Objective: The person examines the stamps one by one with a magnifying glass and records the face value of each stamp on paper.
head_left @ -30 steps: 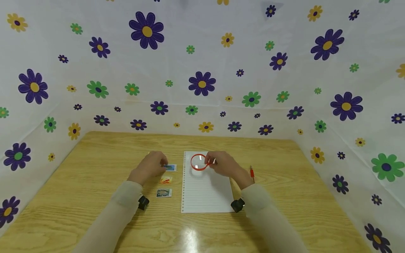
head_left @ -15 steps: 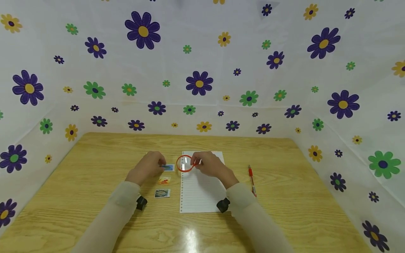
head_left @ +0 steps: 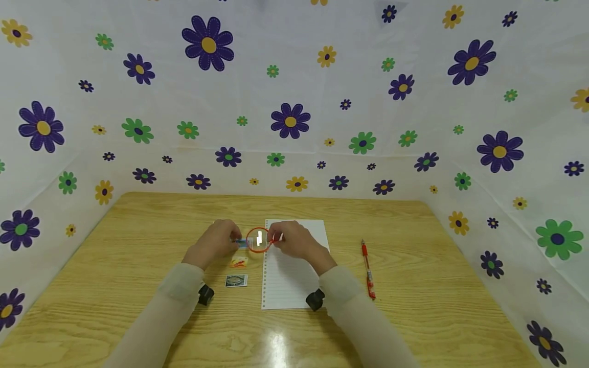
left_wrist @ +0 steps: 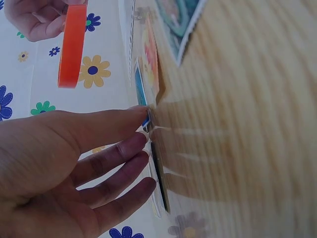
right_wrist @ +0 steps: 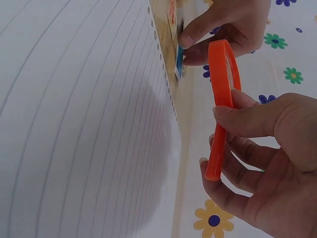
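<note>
My left hand [head_left: 215, 242] pinches the left end of a small blue postage stamp [head_left: 243, 244] between thumb and index finger, close to the tabletop. In the left wrist view the other fingers hang beside a thin dark strip [left_wrist: 159, 178] along the table surface. My right hand [head_left: 294, 239] grips the short handle of a red-orange magnifying glass [right_wrist: 221, 74], with its thumb on one side and fingertips on the other. In the head view the lens overlaps the blue stamp's right part. A yellow-red stamp [head_left: 239, 262] and a dark green one [head_left: 236, 280] lie nearer me.
A lined sheet of paper [head_left: 285, 286] with punched holes lies under my right hand, right of the stamps. A red pen [head_left: 367, 268] lies farther right on the wooden table [head_left: 414, 327]. Flower-patterned cloth [head_left: 294, 76] encloses the table's back and sides.
My right hand has carried the magnifying glass left, from over the paper to over the blue stamp. My left hand stays at the stamp. The whole pen now shows.
</note>
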The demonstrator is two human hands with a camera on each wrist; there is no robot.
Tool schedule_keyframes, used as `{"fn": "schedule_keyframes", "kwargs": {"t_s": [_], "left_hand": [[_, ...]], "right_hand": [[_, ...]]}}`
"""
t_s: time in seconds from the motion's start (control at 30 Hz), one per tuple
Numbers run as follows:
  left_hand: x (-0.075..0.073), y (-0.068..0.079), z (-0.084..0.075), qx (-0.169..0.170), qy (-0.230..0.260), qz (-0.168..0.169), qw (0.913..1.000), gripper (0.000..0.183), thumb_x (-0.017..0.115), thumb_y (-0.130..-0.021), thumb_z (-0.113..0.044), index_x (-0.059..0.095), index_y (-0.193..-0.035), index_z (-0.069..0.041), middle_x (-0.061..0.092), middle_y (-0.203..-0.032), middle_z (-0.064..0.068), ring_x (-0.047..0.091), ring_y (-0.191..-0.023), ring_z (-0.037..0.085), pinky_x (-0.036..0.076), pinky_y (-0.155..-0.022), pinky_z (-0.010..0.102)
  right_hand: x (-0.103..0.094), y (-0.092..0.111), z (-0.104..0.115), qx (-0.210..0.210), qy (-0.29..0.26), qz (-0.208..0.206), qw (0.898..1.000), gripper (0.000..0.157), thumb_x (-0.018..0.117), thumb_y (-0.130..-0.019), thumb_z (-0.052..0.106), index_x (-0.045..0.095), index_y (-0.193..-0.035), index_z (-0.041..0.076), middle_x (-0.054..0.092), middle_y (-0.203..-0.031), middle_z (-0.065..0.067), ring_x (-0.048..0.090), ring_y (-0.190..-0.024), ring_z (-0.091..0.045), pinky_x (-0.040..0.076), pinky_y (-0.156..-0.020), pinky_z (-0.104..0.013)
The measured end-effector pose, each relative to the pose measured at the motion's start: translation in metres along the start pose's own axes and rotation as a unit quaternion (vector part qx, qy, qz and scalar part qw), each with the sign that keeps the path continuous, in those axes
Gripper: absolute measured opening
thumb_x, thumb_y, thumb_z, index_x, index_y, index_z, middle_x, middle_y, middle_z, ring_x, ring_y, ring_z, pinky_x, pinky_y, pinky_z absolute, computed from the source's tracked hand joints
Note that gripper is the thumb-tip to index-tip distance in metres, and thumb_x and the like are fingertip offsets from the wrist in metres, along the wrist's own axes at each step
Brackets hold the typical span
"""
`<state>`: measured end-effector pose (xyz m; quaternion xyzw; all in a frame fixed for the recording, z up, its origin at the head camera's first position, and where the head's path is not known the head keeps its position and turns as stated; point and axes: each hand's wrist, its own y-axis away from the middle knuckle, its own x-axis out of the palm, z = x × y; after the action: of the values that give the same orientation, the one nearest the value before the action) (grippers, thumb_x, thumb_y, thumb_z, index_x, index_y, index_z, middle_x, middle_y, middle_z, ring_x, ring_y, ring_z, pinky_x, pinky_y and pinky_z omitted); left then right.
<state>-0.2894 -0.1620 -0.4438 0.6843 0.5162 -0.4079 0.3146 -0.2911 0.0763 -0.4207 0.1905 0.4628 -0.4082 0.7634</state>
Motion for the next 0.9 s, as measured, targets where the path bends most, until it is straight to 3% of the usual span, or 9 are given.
{"fn": "schedule_keyframes", "kwargs": {"t_s": [0.47,0.9], "left_hand": [[0.0,0.0,0.002,0.021,-0.003,-0.006,0.9998,0.007,0.078,-0.088,-0.003,0.078,-0.095,-0.002,0.073,-0.101,0.013,0.066,-0.093,0.026,0.057,-0.087,0.048],[-0.001,0.001,0.0,0.022,-0.004,-0.006,0.9997,0.005,0.078,-0.088,-0.004,0.079,-0.092,-0.004,0.074,-0.098,0.011,0.065,-0.092,0.027,0.056,-0.087,0.049]], "right_hand": [[0.011,-0.008,0.003,0.011,-0.002,0.009,1.0,0.015,0.068,-0.093,-0.003,0.074,-0.099,0.01,0.073,-0.094,-0.007,0.056,-0.076,-0.015,0.04,-0.062,-0.024],[0.015,-0.01,0.002,0.019,-0.004,0.016,1.0,0.015,0.07,-0.093,-0.002,0.074,-0.1,0.011,0.073,-0.096,-0.007,0.058,-0.079,-0.015,0.043,-0.065,-0.025]]}}
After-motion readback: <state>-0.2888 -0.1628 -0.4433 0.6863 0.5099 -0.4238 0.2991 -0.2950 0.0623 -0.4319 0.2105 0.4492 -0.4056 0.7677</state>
